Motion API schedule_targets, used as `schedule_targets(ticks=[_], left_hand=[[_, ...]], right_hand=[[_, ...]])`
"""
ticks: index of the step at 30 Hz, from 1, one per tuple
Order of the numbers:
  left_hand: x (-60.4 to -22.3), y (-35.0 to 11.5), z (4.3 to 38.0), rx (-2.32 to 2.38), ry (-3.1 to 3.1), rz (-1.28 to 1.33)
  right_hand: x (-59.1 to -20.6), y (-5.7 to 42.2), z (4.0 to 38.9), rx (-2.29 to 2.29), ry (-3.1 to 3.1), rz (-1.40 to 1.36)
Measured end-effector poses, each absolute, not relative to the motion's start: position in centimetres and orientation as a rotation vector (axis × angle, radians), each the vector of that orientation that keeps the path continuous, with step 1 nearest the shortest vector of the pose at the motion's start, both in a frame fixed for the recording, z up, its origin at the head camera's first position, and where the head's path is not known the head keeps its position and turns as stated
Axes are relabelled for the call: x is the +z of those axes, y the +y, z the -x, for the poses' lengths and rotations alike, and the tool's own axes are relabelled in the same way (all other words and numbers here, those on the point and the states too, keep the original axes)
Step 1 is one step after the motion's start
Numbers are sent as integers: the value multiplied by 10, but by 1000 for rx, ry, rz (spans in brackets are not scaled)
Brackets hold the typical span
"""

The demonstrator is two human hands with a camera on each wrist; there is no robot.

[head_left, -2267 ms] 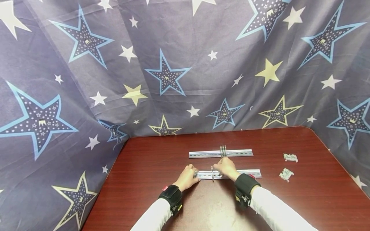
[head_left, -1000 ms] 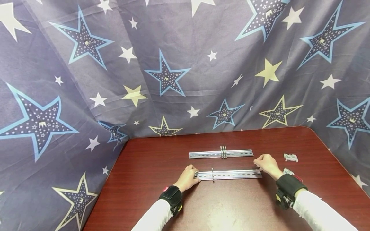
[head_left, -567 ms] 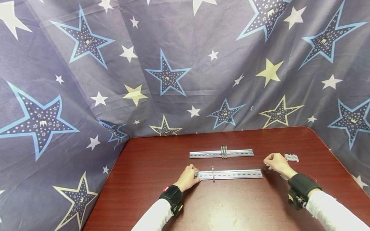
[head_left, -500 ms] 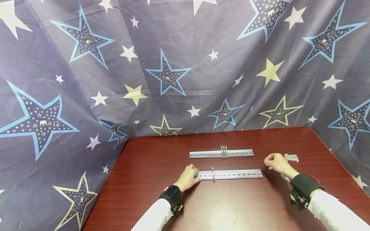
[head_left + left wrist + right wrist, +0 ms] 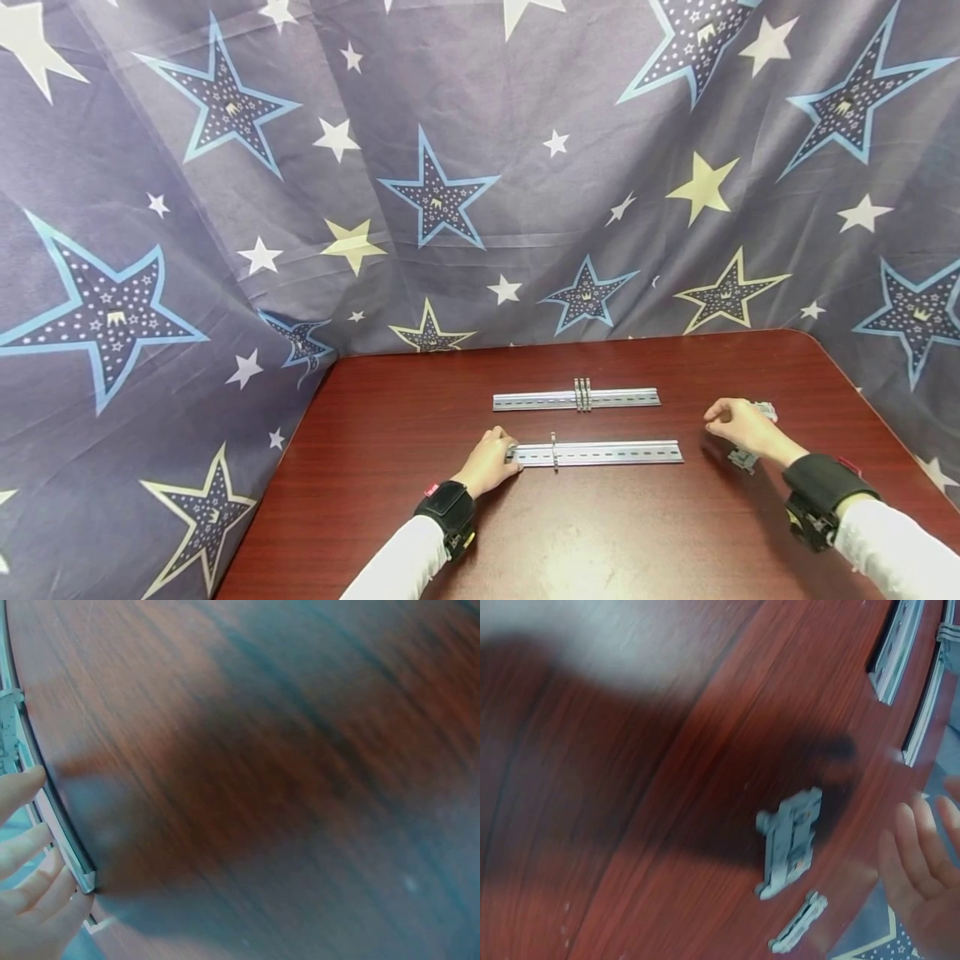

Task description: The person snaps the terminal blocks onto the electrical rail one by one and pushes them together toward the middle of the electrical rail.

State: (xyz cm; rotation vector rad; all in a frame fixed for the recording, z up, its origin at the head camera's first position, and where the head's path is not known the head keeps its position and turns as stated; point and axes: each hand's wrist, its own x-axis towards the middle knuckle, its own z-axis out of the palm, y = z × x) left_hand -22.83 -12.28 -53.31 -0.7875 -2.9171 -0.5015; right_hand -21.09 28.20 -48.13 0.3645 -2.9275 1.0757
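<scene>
My left hand [image 5: 486, 462] grips the left end of the front DIN rail [image 5: 618, 452]; in the left wrist view, the thumb [image 5: 30, 784] lies along the rail's near edge. One thin terminal block [image 5: 555, 452] sits across that rail, left of its middle. My right hand [image 5: 744, 427] hovers with loosely bent fingers beside two loose terminal blocks. The nearer loose block [image 5: 742, 460] is partly behind the wrist, and the farther block [image 5: 767, 410] is partly covered by the hand. In the right wrist view, the right fingers [image 5: 922, 840] appear to hold nothing.
A second DIN rail [image 5: 525, 402] lies parallel behind the first, carrying a few terminal blocks [image 5: 582, 394] side by side. The reddish-brown table [image 5: 397, 400] ends against a star-patterned curtain [image 5: 465, 275] at the back and sides.
The right hand has left the area of the block on the front rail and travelled right to the loose terminal blocks. The left hand stays on the rail end.
</scene>
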Motion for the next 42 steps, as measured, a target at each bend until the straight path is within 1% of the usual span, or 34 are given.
schedule_targets(ticks=[18, 27, 36, 42], left_hand=[[-532, -123, 227, -499, -2917, 789], [-530, -123, 227, -492, -2935, 781], [-530, -123, 228, -503, -2934, 778], [-533, -124, 228, -498, -2936, 776]], right_hand=[[-485, 304, 206, 907, -2990, -700], [-493, 312, 209, 679, -3006, -778], [-498, 314, 207, 574, -3033, -817], [-504, 315, 204, 463, -2973, -910]])
